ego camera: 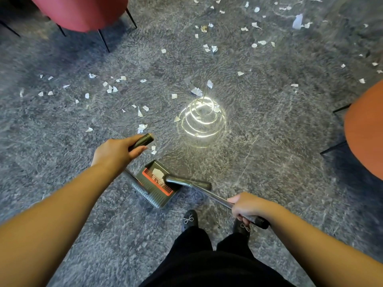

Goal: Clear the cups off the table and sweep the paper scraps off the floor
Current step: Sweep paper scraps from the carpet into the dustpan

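Several white paper scraps [112, 89] lie scattered over the grey marbled floor, more of them far ahead [213, 48]. My left hand [118, 151] grips the dark handle [143, 140] of a grey-green dustpan [153, 186] that stands on the floor in front of my feet. The pan has a red comb edge and a white paper piece [158, 174] inside. My right hand [246, 207] grips the metal pole of a broom. The broom's head [187, 181] lies at the pan's right edge. No cups or table are in view.
A red chair [83, 11] on thin black legs stands at the top left. An orange chair [364, 129] stands at the right edge. A bright spiral light reflection [202, 121] shines on the floor ahead. My black shoes [190, 220] are just behind the dustpan.
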`<control>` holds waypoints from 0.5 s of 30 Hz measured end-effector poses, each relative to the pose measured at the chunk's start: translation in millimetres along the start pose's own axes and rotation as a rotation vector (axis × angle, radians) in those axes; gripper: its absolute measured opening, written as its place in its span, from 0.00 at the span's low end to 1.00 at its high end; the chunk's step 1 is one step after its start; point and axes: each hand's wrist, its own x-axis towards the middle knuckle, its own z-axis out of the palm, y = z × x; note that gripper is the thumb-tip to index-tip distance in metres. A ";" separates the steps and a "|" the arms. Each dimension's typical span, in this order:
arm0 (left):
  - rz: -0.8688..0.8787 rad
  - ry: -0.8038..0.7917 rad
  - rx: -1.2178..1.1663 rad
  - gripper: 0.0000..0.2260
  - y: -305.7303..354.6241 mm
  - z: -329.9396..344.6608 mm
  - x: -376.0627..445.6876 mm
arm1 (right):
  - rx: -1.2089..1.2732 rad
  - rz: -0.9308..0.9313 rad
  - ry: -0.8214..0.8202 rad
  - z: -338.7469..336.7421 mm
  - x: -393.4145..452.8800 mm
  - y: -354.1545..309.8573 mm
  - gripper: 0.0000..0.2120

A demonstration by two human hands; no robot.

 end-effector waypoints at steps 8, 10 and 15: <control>-0.069 0.035 -0.106 0.19 -21.9 -3.2 -7.0 | 0.103 -0.011 0.045 -5.3 -4.6 -5.1 0.31; -0.111 0.045 -0.130 0.19 -30.0 -3.6 -8.5 | 0.096 -0.011 0.071 -6.8 -1.0 -9.8 0.32; -0.162 0.085 -0.180 0.18 -44.6 -10.9 -8.7 | 0.120 -0.004 0.116 -11.3 13.5 -30.1 0.34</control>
